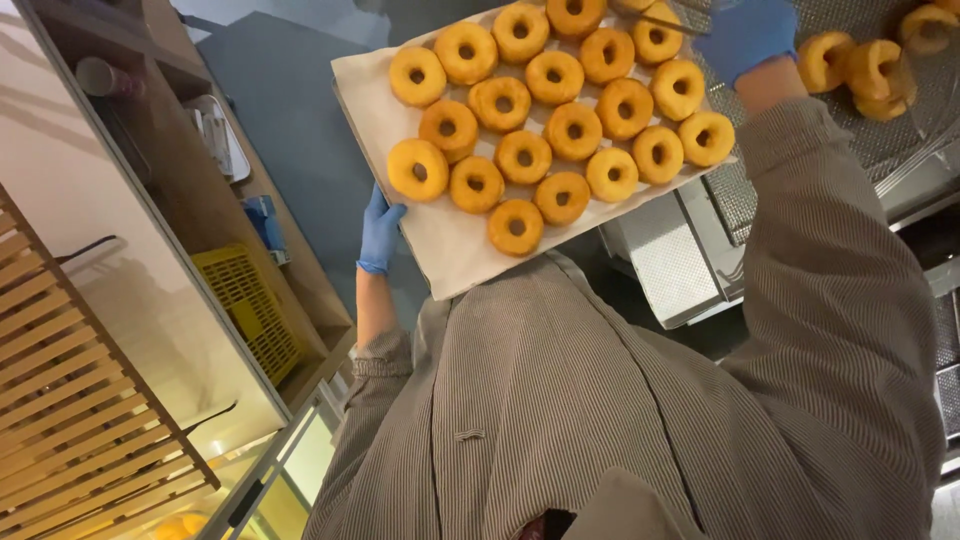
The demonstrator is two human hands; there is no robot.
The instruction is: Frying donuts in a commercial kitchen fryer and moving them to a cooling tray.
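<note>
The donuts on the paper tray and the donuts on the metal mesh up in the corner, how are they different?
The tray donuts lie flat in neat rows on a paper-lined tray; the mesh donuts are piled up, some tilted on edge. There are many tray donuts and only a few mesh donuts. The left hand holds the tray's edge, while the right hand reaches near the mesh donuts. Both are golden rings with holes.

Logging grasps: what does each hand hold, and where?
Left hand grips the doughnut tray by its left edge; right hand holds a thin stick's end.
</note>
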